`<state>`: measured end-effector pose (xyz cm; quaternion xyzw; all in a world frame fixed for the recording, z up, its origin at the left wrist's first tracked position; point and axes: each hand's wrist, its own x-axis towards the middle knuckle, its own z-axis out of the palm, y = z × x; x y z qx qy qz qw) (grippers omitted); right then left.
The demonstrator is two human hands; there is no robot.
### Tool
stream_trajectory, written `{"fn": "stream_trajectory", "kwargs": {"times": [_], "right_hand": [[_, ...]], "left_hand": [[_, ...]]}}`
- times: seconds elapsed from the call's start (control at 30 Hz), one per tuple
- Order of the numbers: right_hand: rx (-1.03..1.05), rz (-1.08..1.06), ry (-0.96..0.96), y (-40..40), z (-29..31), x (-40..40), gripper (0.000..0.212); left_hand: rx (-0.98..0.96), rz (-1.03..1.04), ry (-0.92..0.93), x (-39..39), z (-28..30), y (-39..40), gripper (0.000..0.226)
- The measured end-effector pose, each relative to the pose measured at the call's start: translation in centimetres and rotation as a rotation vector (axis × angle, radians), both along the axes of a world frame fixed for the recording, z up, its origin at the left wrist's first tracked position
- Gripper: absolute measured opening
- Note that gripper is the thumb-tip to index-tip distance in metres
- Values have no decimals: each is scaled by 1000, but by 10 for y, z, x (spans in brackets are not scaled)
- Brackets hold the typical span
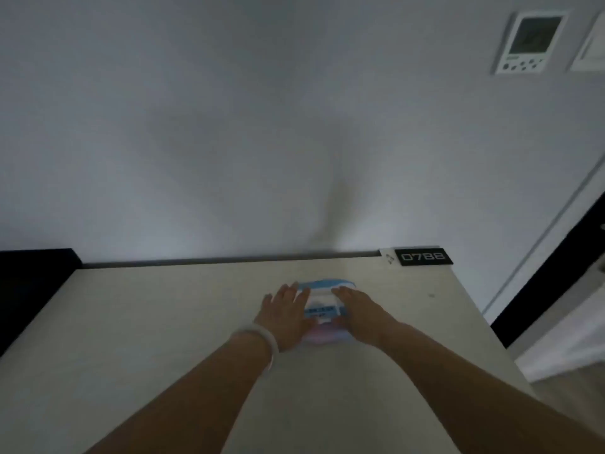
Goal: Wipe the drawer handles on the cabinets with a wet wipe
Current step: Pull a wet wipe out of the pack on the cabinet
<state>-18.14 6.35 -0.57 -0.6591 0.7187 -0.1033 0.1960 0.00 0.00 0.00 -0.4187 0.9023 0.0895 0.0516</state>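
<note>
Fingers (302, 294) of both hands flat on wipes pack (322, 310).

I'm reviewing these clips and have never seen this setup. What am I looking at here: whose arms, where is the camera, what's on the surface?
There is no machine: a person wears a camera on the head, looking forward and down at their own arms. The left hand, with a pale bracelet on the wrist, and the right hand rest on either side of a blue and white wet wipe pack lying on a light cabinet top. A number plate reading 0788 sits at the back corner. No drawer handles show.
</note>
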Motion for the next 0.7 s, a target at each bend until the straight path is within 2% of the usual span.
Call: {"fn": "stream_trajectory", "kwargs": {"times": [0.13,0.23,0.33,0.47,0.7], "right_hand": [[-2,79,126,-14,-17,3,71],[-68,91,99,-19,-31,2,90],[-200,91,192,-13,-42,3,74],[-184,96,241,10,-59,18,66],[-316,78,229,33,-67,34,54]], "left_hand": [[-78,-63,47,-7,-21,-13,66],[-42,-79,7,-8,-43,-25,71],[-52,-93,121,2,-59,-26,75],[-187,-127,300,20,-73,-6,62],[-96,-24,455,44,-87,22,51]]}}
